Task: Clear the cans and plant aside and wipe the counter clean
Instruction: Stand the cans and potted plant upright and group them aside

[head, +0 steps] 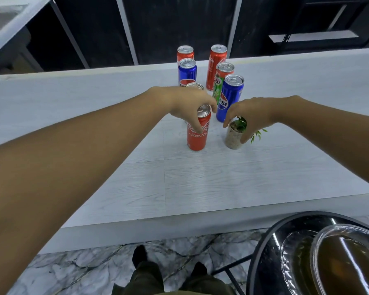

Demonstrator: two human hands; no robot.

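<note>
Several soda cans stand grouped on the white wood-grain counter (200, 184). My left hand (190, 105) is closed over the top of the nearest red Coca-Cola can (197, 137), thumb on its front. My right hand (254, 116) wraps the small speckled pot of a green plant (232, 139), thumb on the left and fingers on the right. Just behind stand a blue Pepsi can (230, 96), a green-and-orange can (223, 79), a tall red can (216, 64), another blue can (187, 71) and a red can (185, 52). Another can top (195, 86) peeks from behind my left wrist.
A round black side table (264, 252) with glass bowls (339, 262) stands at the lower right, below the counter's near edge. Marble floor and my feet show beneath. Behind the counter's far edge is a drop to dark cabinets.
</note>
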